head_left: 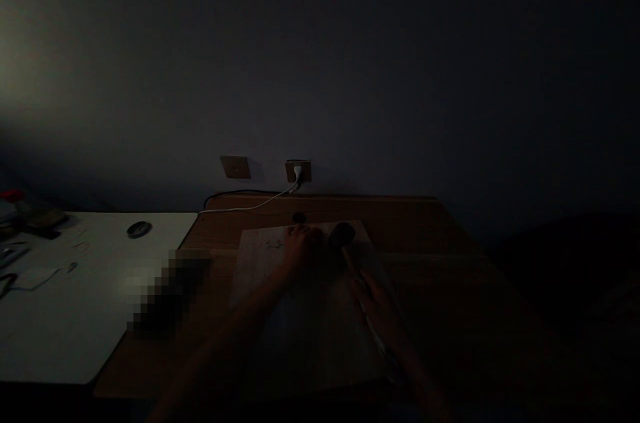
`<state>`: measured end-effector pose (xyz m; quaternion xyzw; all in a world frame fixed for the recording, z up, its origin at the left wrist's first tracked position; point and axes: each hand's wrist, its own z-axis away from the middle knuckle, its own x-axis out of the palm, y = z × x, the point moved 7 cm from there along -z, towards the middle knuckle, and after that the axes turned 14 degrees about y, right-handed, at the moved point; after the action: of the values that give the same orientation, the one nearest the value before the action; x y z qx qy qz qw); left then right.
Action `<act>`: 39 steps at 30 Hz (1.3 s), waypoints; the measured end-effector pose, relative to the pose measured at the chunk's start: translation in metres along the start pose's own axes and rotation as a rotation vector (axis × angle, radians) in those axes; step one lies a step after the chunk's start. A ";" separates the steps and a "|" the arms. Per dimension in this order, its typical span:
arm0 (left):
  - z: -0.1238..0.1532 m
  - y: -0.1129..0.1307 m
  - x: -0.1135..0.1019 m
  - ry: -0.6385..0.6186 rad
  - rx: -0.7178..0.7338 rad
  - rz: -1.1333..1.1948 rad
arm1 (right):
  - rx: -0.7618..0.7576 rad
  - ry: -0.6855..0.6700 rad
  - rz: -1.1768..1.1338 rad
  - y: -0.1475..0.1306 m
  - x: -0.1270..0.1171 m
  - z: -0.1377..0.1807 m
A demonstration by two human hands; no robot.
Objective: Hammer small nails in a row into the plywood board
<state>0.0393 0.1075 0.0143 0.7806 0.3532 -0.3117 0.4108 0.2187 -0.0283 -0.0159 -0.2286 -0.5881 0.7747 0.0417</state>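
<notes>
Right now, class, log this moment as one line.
left hand: at board, hold unclear | right hand: holding mallet | mallet-board contact: unclear | plug: in socket

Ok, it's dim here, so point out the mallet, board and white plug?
Mallet [343,235]: head view, its dark head.
Board [257,269]: head view, bare left part.
White plug [298,171]: head view, its body.
</notes>
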 end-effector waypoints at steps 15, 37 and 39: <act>0.012 0.003 -0.037 0.008 0.086 0.039 | -0.009 -0.044 0.026 -0.024 0.027 -0.006; 0.034 0.035 -0.021 -0.249 0.196 -0.118 | 0.035 0.189 0.003 0.015 -0.044 0.013; 0.018 0.030 -0.020 -0.173 0.113 0.018 | 0.091 0.168 0.003 0.024 -0.042 0.013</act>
<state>0.0486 0.0735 0.0337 0.7758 0.2914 -0.3938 0.3978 0.2556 -0.0616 -0.0224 -0.2914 -0.5465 0.7787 0.1000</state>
